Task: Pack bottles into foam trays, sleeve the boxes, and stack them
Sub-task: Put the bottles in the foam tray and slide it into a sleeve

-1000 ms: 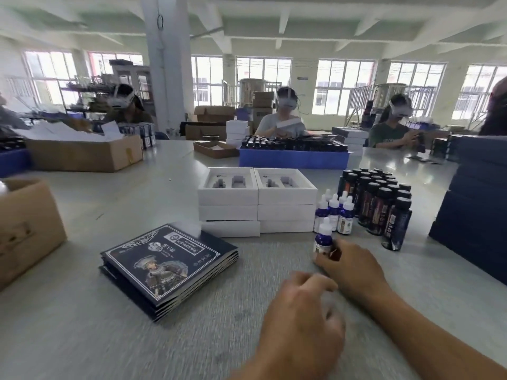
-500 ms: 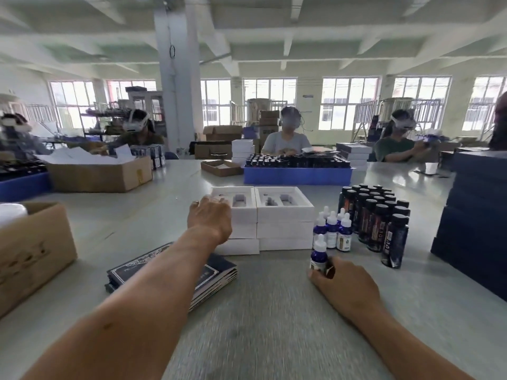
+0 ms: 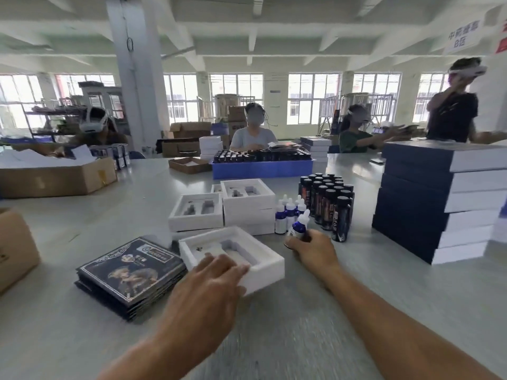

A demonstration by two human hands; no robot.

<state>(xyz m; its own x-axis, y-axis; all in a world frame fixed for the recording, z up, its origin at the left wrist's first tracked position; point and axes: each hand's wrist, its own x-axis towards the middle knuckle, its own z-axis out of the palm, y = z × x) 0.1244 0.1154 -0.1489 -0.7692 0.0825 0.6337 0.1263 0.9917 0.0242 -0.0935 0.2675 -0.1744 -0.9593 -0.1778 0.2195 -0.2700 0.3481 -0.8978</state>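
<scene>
Right hand [image 3: 312, 249] grips a small dropper bottle [image 3: 299, 226], likely light, rigid and slick; hold it at the body. Left hand [image 3: 211, 281] rests flat-fingered on the foam tray [image 3: 267, 263], likely light and easily dented.

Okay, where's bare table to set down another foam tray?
Free: the near table between the forearms, and the wide stretch left of the white tray stacks, toward the cardboard box. Crowded: between the stacks and the sleeved boxes, where dark bottles and dropper bottles stand.
</scene>
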